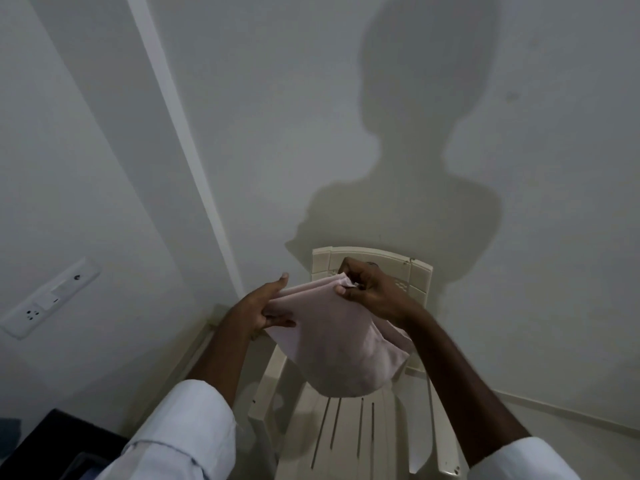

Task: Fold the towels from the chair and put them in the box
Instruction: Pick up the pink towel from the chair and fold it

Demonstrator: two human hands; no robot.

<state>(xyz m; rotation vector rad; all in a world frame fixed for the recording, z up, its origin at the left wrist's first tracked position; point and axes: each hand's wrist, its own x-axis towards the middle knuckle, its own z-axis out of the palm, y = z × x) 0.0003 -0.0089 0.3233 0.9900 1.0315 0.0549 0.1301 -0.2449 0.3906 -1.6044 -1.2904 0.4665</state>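
towel (332, 341), pale pink and partly folded, hangs in the air over the seat of the chair (349, 431), at 6 o'clock in our view. our left hand (263, 306) grips its 9 o'clock edge, thumb on top, fingers beneath. our right hand (370, 289) pinches the layered corners at 1 o'clock. we judge it best to line up the corners and keep the top edge taut before folding again. beyond is the wall (519, 168).

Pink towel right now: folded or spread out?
Partly folded. The towel is doubled, stacked edges showing between the left hand and right hand, hanging above the chair seat.
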